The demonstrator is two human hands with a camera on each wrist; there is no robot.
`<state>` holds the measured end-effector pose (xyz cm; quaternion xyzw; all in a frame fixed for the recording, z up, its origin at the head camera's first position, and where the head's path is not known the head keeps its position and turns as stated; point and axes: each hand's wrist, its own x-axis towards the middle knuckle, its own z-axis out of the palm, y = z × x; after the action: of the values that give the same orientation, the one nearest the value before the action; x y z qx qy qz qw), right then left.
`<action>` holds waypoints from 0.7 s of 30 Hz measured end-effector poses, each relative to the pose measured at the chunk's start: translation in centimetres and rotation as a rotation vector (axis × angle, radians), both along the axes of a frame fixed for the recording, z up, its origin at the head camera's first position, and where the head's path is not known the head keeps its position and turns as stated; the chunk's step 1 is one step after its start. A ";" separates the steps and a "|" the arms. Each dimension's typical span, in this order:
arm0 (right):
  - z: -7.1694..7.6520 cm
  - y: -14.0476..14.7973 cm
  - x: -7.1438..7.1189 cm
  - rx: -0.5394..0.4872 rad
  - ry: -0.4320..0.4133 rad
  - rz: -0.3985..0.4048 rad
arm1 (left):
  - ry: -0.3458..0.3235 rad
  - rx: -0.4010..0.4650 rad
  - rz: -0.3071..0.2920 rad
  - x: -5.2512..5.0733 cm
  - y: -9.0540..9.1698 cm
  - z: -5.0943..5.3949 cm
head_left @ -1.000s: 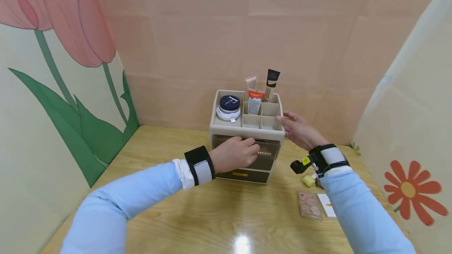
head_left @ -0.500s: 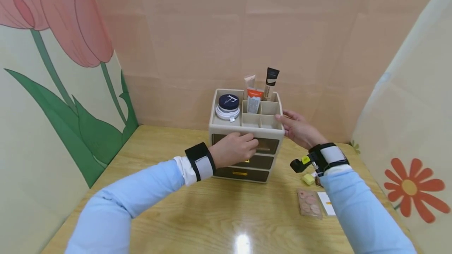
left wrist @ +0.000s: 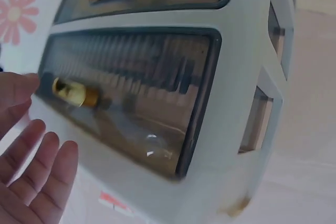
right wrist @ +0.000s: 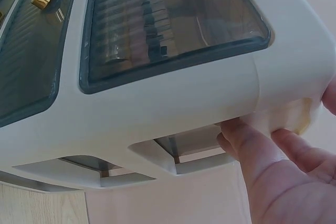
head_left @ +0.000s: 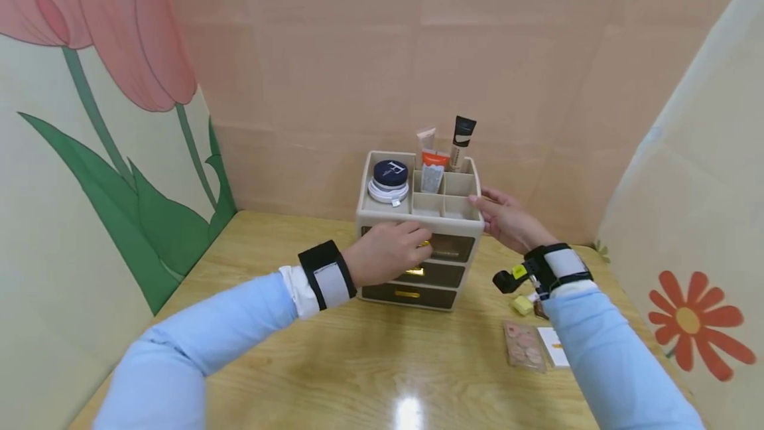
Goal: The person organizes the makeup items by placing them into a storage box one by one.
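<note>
A cream makeup organizer (head_left: 373, 214) with dark see-through drawers stands on the table. Its top drawer (head_left: 451, 248) sits flush in the frame, as do the lower two. In front of that drawer is my left hand (head_left: 386, 254), fingers loosely bent. The left wrist view shows these fingers (left wrist: 55, 182) apart from the gold handle (left wrist: 76, 93), holding nothing. My right hand (head_left: 512, 223) grips the organizer's right side, thumb at the top rim and fingers (right wrist: 244, 142) against the side wall. Through the drawer front, a row of small items shows indistinctly.
On top of the organizer are a navy-lidded compact (head_left: 390, 174), a white round case (head_left: 388, 191) and several upright tubes, one orange-capped (head_left: 433, 174). An eyeshadow palette (head_left: 524, 345), a white card-like item (head_left: 555, 347) and a yellow piece (head_left: 522, 305) lie at right.
The top drawer, pulled out a little at first, has slid in flush. My left hand has since come away from its handle, slightly leftward. My right hand stays at the organizer's side.
</note>
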<state>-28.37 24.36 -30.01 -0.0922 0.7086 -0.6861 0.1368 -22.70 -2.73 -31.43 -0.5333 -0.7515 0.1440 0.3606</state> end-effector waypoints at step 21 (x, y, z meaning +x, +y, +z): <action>-0.5 0.4 -0.4 -0.008 -0.014 -0.005 | -0.776 0.648 0.104 -1.7 -6.6 4.6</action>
<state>-28.74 24.75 -30.49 -0.0860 0.7053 -0.6897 0.1396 -24.43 -9.37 -26.85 -0.3700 -0.8618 -0.2876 0.1942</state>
